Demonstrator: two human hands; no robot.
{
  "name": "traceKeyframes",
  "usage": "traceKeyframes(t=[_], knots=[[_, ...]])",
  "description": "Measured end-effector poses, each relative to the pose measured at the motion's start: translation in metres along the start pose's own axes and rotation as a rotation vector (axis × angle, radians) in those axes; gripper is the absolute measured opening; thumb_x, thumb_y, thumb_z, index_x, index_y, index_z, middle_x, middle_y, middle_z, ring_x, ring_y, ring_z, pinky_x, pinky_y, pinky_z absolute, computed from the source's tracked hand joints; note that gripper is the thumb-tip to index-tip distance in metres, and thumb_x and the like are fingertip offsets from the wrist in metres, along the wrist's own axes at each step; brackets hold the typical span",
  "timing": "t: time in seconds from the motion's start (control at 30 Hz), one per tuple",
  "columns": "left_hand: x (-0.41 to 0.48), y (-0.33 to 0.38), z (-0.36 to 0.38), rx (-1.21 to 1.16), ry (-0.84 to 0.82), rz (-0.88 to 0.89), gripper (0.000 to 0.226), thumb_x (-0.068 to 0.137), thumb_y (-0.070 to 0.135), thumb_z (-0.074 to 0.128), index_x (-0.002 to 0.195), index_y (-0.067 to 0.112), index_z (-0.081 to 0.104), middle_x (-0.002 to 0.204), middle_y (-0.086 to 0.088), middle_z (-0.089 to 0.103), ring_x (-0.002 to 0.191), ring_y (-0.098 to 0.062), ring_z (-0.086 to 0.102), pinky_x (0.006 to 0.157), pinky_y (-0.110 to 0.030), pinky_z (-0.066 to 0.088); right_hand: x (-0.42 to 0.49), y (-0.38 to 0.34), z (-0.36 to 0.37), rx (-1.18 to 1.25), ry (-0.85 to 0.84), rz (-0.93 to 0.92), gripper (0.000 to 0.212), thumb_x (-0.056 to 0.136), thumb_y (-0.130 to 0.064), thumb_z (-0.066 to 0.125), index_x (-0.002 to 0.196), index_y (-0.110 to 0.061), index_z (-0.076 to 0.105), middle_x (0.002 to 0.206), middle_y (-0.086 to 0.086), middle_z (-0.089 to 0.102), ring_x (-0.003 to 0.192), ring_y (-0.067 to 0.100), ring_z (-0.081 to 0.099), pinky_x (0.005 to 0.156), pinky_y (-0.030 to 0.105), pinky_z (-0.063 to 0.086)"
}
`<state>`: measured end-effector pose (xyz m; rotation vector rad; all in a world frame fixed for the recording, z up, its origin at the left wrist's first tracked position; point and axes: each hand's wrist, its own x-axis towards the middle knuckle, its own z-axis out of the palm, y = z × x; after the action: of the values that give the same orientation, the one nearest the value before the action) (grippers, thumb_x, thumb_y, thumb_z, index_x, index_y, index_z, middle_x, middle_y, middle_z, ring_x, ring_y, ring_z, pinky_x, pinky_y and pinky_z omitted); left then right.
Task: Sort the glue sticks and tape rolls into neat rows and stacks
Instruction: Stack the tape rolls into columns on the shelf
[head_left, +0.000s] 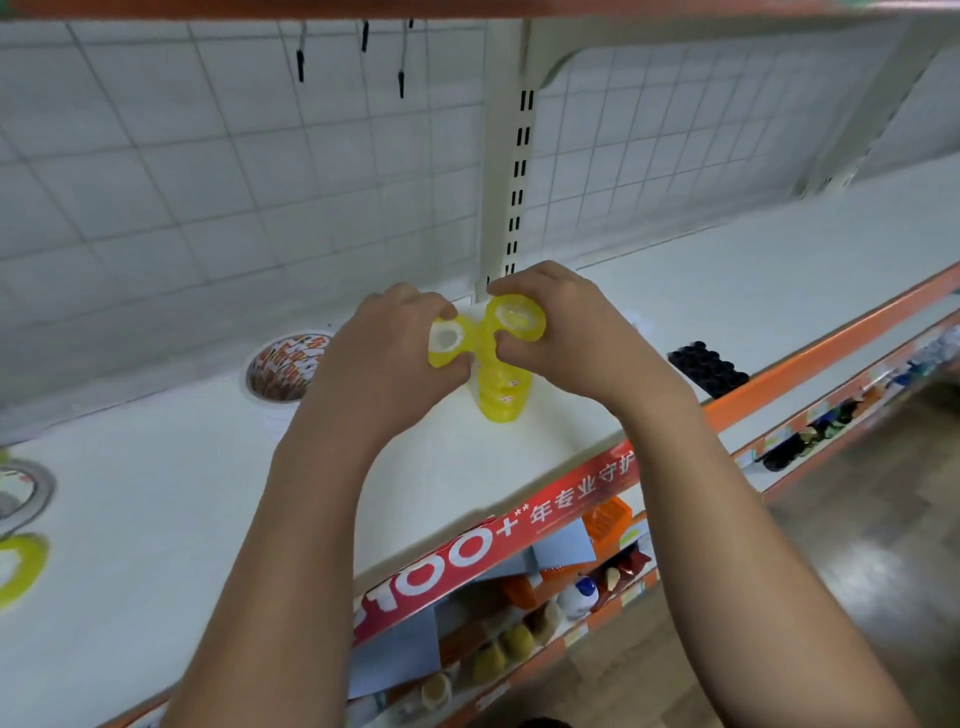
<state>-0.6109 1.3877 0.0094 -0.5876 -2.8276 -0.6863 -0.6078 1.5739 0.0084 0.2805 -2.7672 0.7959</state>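
While left grip (384, 358) and right grip (574, 332) clutch tape rolls (515, 316), white shelf (182, 493) lies beneath.

Both hands up over the shelf (156, 519), mid-depth. Left hand (384, 353) grips one yellow tape roll (445, 343), tilted. Right hand (566, 332) grips a second yellow roll (519, 318), and the two rolls touch. The yellow stack (503, 397) stands upright just below them. Printed tape roll (284, 369) sits nearer the back edge, left of the hands. Black-capped pack (709, 368) lies by the front edge, right. Grey roll (23, 491) and another yellow ring (21, 566) are cut off at the left edge.
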Motion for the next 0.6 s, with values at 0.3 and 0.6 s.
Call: traceKeyframes(t=[0.3, 0.6], knots=[[0.019, 0.004, 0.005, -0.048, 0.078, -0.082, 0.039, 0.08, 0.034, 0.072, 0.116, 0.02, 0.064, 0.111, -0.006, 0.058, 0.103, -0.028, 0.055, 0.09, -0.042, 0.046, 0.021, 0.025, 0.008, 0.032, -0.155, -0.073, 0.059, 0.078, -0.038, 0.072, 0.133, -0.026, 0.054, 0.128, -0.003, 0.054, 0.12, 0.022, 0.048, 0.102, 0.039, 0.041], [0.038, 0.041, 0.017, -0.111, 0.11, -0.074, 0.044, 0.079, 0.035, 0.074, 0.119, 0.021, 0.063, 0.115, -0.003, 0.058, 0.106, -0.025, 0.056, 0.091, -0.04, 0.047, 0.02, 0.062, -0.02, 0.16, -0.308, -0.006, 0.086, 0.07, -0.049, 0.081, 0.144, -0.033, 0.04, 0.129, -0.019, 0.05, 0.119, 0.002, 0.046, 0.094, 0.021, 0.038]])
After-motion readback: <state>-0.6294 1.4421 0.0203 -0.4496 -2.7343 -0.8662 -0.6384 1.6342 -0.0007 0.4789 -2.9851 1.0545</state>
